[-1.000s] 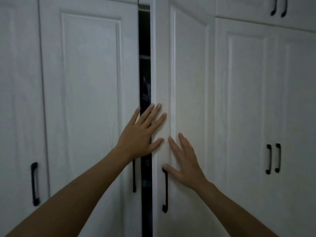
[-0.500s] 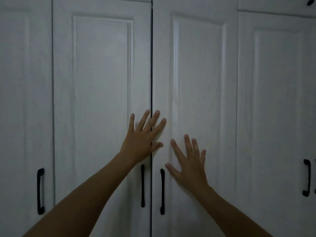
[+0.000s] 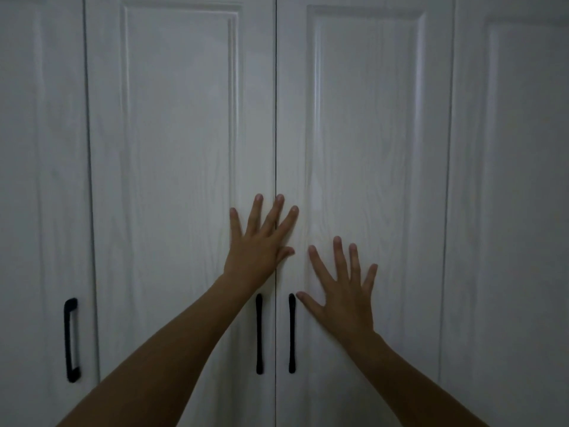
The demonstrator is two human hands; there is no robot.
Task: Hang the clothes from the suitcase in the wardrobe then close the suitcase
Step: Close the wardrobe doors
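In the head view, the left hand [image 3: 260,241] lay spread flat across the seam between the two middle wardrobe doors [image 3: 181,180], and the right hand [image 3: 341,291] lay spread flat on the right door, just above its black handle [image 3: 292,332], holding nothing. Palms suited pushing both doors flush, judging by the hairline seam. Neither suitcase nor clothes were visible.

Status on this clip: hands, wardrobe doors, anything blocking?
Left hand open, flat across the centre seam. Right hand open, flat on right door. Both middle doors shut, handles untouched. Suitcase not in view; nothing blocking.
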